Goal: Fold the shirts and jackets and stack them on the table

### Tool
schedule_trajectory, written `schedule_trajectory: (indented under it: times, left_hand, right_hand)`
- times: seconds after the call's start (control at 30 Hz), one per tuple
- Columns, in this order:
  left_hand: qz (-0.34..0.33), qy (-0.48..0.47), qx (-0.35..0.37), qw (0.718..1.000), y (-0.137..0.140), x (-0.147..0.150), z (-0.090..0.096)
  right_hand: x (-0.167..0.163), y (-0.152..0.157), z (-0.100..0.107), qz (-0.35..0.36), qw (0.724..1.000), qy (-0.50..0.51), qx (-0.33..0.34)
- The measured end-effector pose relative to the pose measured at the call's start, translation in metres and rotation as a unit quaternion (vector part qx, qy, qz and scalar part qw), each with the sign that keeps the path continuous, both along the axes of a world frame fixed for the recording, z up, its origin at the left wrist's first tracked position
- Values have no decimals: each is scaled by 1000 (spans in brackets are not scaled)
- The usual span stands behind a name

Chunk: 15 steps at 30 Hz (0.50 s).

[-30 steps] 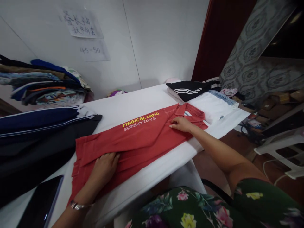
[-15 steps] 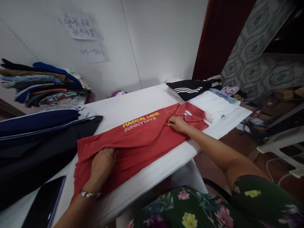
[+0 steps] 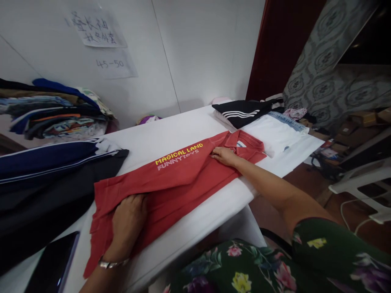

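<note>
The right hand (image 3: 225,156) has edged slightly toward the yellow lettering (image 3: 179,154) on the shirt (image 3: 180,173).

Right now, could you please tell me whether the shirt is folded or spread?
Partly folded: the shirt lies stretched out lengthwise, but its lettered layer overlaps another beneath it.

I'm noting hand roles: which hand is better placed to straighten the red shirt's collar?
Probably the right hand: it is on the red shirt, close to the collar. The left hand is toward the shirt's other end, its fingers at a fold.
</note>
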<state>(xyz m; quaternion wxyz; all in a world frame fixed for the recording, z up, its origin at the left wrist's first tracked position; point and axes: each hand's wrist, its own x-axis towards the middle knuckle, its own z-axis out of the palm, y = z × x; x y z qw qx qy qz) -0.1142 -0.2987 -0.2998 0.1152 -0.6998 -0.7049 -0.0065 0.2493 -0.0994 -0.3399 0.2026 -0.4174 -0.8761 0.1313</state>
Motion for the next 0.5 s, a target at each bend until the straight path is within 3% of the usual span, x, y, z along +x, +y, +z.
schedule_trajectory:
  times: [0.17, 0.27, 0.5]
  left_hand:
    - [-16, -13, 52, 998, -6, -3, 1]
    - [-8, 1, 43, 999, -5, -5, -2]
    - [-41, -11, 64, 997, -9, -8, -9]
  right_hand:
    - [1, -2, 8, 20, 999, 22, 15]
    - [-1, -1, 11, 26, 999, 24, 11]
    - [-3, -6, 15, -10, 999, -34, -6]
